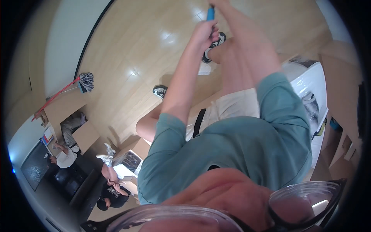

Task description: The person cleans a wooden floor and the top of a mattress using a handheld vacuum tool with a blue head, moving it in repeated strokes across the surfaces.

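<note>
My left hand is closed, fingers curled, at the lower end of a blue stick-like handle. At the handle's dark upper end is my right hand, which looks closed on it, though the picture's top edge cuts off most of that hand. What the handle belongs to does not show. Both arms stretch out above the tiled floor, past my bare knees and a sneaker.
At the left, a red-handled mop leans beside an open cardboard box. Two other people, one in white and one in black, are at the lower left. Plastic-wrapped goods and cardboard stand at the right.
</note>
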`<state>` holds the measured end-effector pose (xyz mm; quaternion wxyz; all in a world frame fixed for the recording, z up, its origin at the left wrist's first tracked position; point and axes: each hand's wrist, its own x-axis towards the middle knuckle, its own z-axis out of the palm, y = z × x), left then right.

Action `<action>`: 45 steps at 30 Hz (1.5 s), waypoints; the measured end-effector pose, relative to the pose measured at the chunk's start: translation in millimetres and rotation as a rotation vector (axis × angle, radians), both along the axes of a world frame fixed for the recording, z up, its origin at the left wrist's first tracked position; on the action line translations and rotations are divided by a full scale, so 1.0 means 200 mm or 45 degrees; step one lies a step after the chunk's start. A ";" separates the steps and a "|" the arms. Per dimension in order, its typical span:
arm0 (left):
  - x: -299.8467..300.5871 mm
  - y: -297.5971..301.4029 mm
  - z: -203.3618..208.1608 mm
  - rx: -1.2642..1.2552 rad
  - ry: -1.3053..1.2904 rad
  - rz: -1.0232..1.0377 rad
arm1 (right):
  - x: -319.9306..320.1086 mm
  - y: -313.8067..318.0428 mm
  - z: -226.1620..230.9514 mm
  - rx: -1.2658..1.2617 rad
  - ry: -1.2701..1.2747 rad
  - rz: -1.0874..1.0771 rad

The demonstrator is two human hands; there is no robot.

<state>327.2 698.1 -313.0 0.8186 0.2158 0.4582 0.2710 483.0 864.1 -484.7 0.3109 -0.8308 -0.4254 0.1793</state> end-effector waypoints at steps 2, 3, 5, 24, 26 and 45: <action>-0.17 0.05 0.03 -0.128 -0.045 0.247 | -0.36 0.03 0.35 0.031 -0.064 0.236; -0.24 0.01 0.04 -0.086 0.002 0.262 | -0.45 -0.02 0.45 -0.129 -0.103 0.473; -0.21 -0.12 0.05 0.011 0.154 0.094 | -0.29 -0.14 0.36 0.071 -0.599 0.528; -2.22 -2.81 1.01 -0.112 2.768 -0.850 | -2.37 -2.76 0.67 -0.203 0.351 2.270; -2.09 -2.67 0.93 -0.371 2.663 -0.758 | -2.18 -2.58 0.83 -0.301 0.063 2.313; -1.07 -1.87 0.18 0.582 1.520 -0.293 | -0.68 -1.32 -0.38 0.071 -1.332 2.056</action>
